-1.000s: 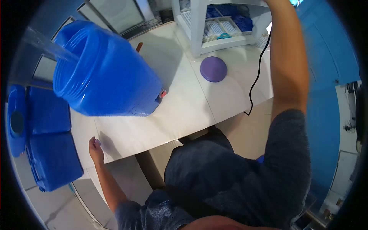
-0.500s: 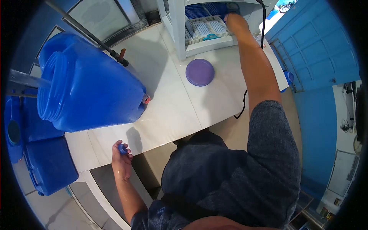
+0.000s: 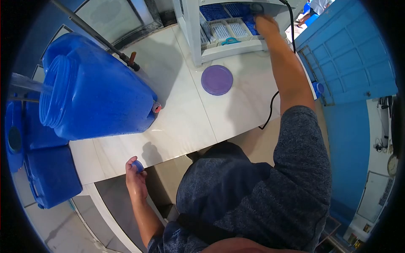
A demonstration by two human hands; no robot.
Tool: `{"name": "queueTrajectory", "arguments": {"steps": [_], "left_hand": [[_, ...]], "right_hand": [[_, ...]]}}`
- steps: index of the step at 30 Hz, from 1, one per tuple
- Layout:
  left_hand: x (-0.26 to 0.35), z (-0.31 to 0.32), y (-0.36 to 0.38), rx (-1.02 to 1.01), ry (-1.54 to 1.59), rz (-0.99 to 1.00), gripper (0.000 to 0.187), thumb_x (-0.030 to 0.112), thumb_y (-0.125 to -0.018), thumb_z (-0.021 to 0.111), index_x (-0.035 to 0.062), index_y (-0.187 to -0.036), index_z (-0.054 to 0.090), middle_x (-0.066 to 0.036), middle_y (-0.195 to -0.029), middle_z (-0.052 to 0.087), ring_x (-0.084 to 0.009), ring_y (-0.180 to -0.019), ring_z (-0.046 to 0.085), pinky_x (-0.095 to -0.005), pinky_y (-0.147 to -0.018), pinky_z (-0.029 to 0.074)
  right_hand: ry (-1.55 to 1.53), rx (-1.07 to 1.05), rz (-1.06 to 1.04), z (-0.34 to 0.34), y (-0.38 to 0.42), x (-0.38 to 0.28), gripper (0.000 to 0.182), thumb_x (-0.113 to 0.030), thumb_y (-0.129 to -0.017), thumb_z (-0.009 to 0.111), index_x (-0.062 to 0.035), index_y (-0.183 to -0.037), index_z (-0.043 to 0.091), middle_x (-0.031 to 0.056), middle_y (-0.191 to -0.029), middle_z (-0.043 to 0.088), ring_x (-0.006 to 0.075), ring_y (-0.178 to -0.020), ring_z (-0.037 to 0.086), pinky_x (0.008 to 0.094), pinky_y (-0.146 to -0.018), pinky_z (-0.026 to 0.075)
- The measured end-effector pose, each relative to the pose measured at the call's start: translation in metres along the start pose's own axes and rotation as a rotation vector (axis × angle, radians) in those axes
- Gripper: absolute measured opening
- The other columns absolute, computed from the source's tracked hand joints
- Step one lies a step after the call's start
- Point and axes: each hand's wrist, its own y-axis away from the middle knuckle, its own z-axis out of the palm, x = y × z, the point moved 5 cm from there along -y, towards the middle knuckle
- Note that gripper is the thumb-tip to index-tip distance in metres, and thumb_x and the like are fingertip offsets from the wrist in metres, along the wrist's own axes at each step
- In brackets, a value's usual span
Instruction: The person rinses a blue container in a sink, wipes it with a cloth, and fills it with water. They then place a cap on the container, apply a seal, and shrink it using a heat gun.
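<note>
A small blue cap (image 3: 138, 166) is held in the fingers of my left hand (image 3: 136, 177), just off the counter's front edge. My right hand (image 3: 266, 25) reaches into a white shelf unit (image 3: 195, 38), by blue packets (image 3: 249, 26) at the right of the shelf; its fingertips are hard to make out. Baskets there hold white packets (image 3: 238, 29) and blue packets, with teal-handled scissors (image 3: 230, 41) at the front. Between my hands, a round purple lid (image 3: 217, 80) lies flat on the counter. A large blue jug (image 3: 101, 90) stands at the left, water pouring into its wide mouth.
A pipe with an orange-handled valve (image 3: 132, 59) runs behind the jug. More blue containers (image 3: 52, 177) stand lower left. A black cable (image 3: 271, 111) hangs over the white counter's (image 3: 177, 126) edge. A blue door (image 3: 346, 55) is at the right; a person shows outside beyond it.
My right hand has shifted slightly right and down at the shelf. The left hand has turned a little, showing more of the cap. The whole view has moved slightly.
</note>
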Motion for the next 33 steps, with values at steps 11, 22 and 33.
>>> {"name": "queueTrajectory", "arguments": {"steps": [11, 22, 33], "left_hand": [[0.016, 0.066, 0.019, -0.188, -0.318, 0.222, 0.033, 0.016, -0.1, 0.057, 0.0064, -0.132, 0.053, -0.001, -0.114, 0.058, -0.0104, -0.101, 0.055, -0.0264, -0.086, 0.046], [0.071, 0.147, 0.026, -0.318, -0.607, 0.649, 0.025, 0.004, -0.087, 0.07, 0.0017, -0.112, 0.069, -0.005, -0.094, 0.058, -0.013, -0.084, 0.054, -0.0263, -0.076, 0.045], [0.184, 0.014, 0.043, -0.021, -0.487, 0.82, 0.024, 0.006, -0.097, 0.062, -0.0026, -0.12, 0.062, -0.005, -0.105, 0.062, -0.0108, -0.099, 0.058, -0.0259, -0.09, 0.046]], "right_hand": [[0.168, -0.122, -0.037, 0.002, 0.017, -0.031, 0.025, -0.015, -0.094, 0.053, -0.0065, -0.097, 0.076, 0.0184, -0.108, 0.072, 0.0367, -0.1, 0.071, 0.0478, -0.086, 0.057], [-1.123, -0.249, -0.098, -0.111, 0.171, -0.153, 0.037, -0.034, -0.096, 0.064, -0.0014, -0.115, 0.067, 0.0102, -0.101, 0.071, 0.0193, -0.086, 0.065, 0.0334, -0.08, 0.052], [-1.469, -0.522, -0.322, -0.111, 0.226, -0.263, 0.022, -0.013, -0.1, 0.056, -0.0012, -0.119, 0.061, 0.0094, -0.111, 0.066, 0.0163, -0.097, 0.063, 0.0278, -0.082, 0.052]]}}
